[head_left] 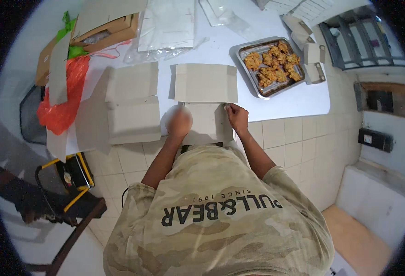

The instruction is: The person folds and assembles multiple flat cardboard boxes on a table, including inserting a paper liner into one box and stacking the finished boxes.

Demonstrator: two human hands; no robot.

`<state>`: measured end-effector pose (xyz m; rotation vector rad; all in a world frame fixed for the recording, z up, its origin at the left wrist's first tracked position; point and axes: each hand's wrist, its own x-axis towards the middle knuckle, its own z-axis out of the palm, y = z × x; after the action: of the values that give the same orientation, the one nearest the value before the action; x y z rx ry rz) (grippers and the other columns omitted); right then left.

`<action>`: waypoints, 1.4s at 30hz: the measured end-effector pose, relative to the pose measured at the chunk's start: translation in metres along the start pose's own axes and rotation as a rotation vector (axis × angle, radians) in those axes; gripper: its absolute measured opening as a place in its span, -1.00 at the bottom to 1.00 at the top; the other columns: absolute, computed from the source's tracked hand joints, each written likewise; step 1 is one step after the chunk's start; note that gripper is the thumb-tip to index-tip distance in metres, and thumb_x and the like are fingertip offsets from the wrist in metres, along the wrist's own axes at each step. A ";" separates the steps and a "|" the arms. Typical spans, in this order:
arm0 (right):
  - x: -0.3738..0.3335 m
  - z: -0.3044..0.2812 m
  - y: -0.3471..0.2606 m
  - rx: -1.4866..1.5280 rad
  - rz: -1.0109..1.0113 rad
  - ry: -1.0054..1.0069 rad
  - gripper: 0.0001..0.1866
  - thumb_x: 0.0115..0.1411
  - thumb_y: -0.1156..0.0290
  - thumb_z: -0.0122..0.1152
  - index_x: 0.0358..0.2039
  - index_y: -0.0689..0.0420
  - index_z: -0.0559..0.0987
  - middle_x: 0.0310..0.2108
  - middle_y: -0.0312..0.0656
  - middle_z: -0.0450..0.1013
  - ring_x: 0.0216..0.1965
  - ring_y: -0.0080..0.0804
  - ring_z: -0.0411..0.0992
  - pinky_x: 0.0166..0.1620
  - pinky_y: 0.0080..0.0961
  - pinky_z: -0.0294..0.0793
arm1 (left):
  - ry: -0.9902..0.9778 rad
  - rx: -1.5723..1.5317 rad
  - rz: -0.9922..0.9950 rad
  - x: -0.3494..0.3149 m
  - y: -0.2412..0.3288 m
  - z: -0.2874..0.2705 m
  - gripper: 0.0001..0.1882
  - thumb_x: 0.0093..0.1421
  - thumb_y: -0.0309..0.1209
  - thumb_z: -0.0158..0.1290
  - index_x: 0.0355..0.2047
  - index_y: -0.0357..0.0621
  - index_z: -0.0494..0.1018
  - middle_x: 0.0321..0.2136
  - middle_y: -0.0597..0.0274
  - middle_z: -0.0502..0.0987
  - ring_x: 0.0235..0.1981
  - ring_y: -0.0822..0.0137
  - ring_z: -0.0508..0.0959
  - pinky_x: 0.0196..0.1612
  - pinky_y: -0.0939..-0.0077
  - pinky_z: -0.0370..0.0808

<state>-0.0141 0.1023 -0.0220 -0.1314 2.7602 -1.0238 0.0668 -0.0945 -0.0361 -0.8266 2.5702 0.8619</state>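
Observation:
In front of me at the table's near edge lies an unfolded grey cardboard box (205, 83), its lid panel spread away from me and its base nearest my body. My right hand (237, 117) pinches the base's right side, close to the fold between the panels. Against the left side of the base is my left hand (179, 122); a blur covers its fingers, so their grip is hidden. Another opened flat box (133, 120) of the same grey card lies to the left.
Fried brown pieces (276, 64) fill a metal tray (250, 74) at the right. Small folded card boxes (311, 53) stand beyond it. White sheets in clear plastic (167, 27) lie at the back. A red plastic bag (67, 99) and a brown carton (113, 34) occupy the left.

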 end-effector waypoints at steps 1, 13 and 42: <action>-0.002 -0.002 -0.001 0.004 0.025 0.001 -0.76 -0.04 0.32 0.12 -0.43 0.23 0.52 -0.67 -0.08 0.43 -0.63 -0.21 0.40 -0.46 -0.48 0.39 | 0.246 -0.007 0.170 -0.004 -0.003 0.000 -0.76 0.05 -0.28 -0.09 -0.41 -0.22 0.26 -0.47 -0.01 0.40 -0.39 -0.05 0.42 -0.34 0.09 0.35; -0.013 0.008 -0.005 0.109 0.061 0.217 -0.79 -0.07 0.35 0.16 -0.44 0.21 0.51 -0.54 -0.07 0.47 -0.50 -0.28 0.47 -0.40 -0.51 0.42 | -0.199 -0.568 0.407 0.016 0.073 0.068 -0.75 0.13 -0.28 -0.16 -0.37 -0.24 0.32 -0.46 0.05 0.42 -0.40 0.19 0.43 -0.30 0.33 0.33; 0.042 -0.013 0.033 -0.193 -0.193 -0.407 -0.64 0.13 0.10 -0.22 -0.48 0.14 0.40 -0.55 0.01 0.41 -0.45 -0.01 0.40 -0.38 -0.15 0.38 | 0.083 -0.568 0.221 0.021 0.096 0.103 -0.76 0.20 -0.33 -0.25 -0.41 -0.25 0.31 -0.56 0.23 0.36 -0.53 0.40 0.37 -0.40 0.49 0.36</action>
<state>-0.0581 0.1295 -0.0400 -0.5766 2.4942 -0.6736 0.0023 0.0239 -0.0824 -0.7321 2.5439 1.7067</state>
